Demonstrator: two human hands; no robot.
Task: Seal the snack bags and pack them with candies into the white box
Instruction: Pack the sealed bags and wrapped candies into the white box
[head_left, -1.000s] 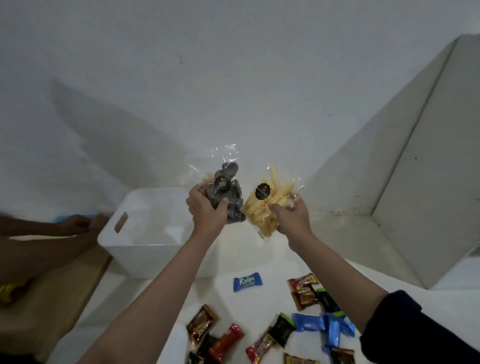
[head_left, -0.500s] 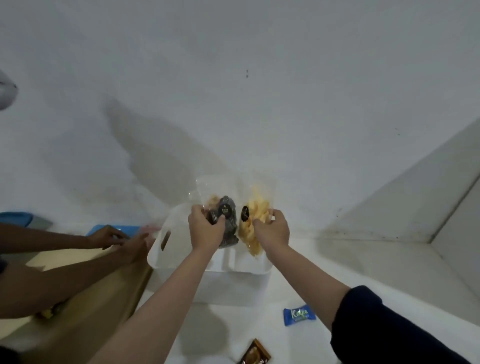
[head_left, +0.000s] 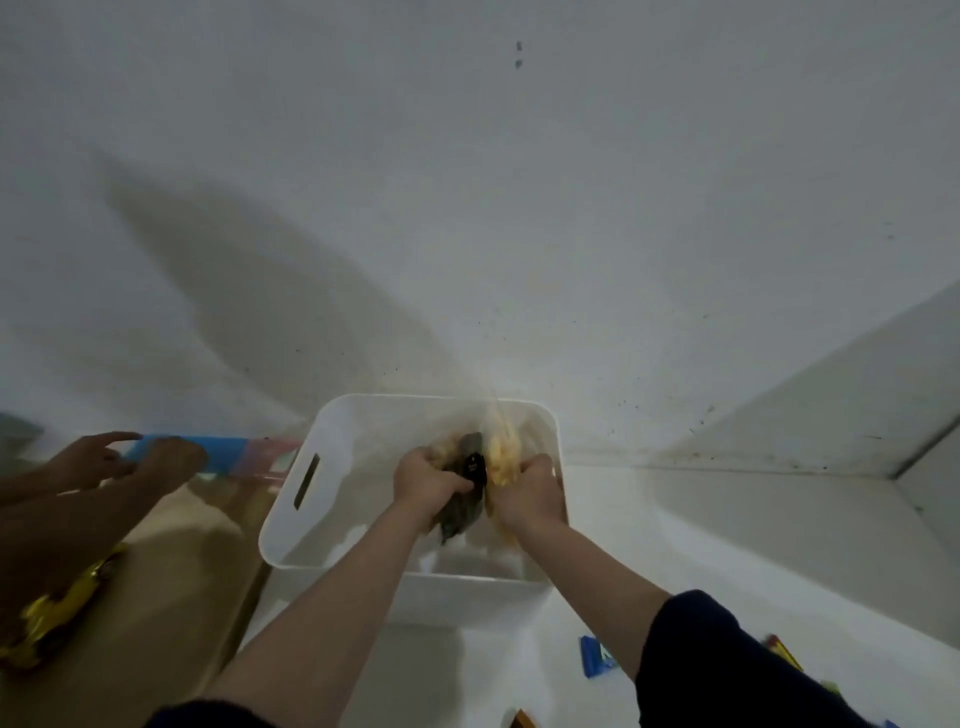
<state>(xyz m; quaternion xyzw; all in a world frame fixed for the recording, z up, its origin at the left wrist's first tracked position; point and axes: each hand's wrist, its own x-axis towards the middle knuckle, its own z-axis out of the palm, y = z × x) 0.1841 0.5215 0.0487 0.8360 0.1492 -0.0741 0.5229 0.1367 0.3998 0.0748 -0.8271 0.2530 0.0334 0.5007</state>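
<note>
The white box (head_left: 332, 426) stands on the white surface, with a slot handle in its left wall. Both my hands are down inside it. My left hand (head_left: 423, 480) grips a clear bag of dark round snacks (head_left: 465, 488). My right hand (head_left: 532, 488) grips a clear bag of yellow stick snacks (head_left: 501, 452) just to its right. The two bags touch side by side and are motion-blurred. A blue candy (head_left: 595, 657) lies near my right forearm, and other candy wrappers (head_left: 784, 654) peek out at the lower right.
Another person's hands (head_left: 130, 460) work at the left over a blue and pink object (head_left: 223, 452). A tan board (head_left: 171, 597) with a yellow wrapper (head_left: 62, 613) lies left of the box. A white wall rises behind; an angled white panel (head_left: 831, 395) stands at the right.
Both hands have come down from above the rim and carried the two snack bags into the white box. The view has tilted, so most candies have left the frame.
</note>
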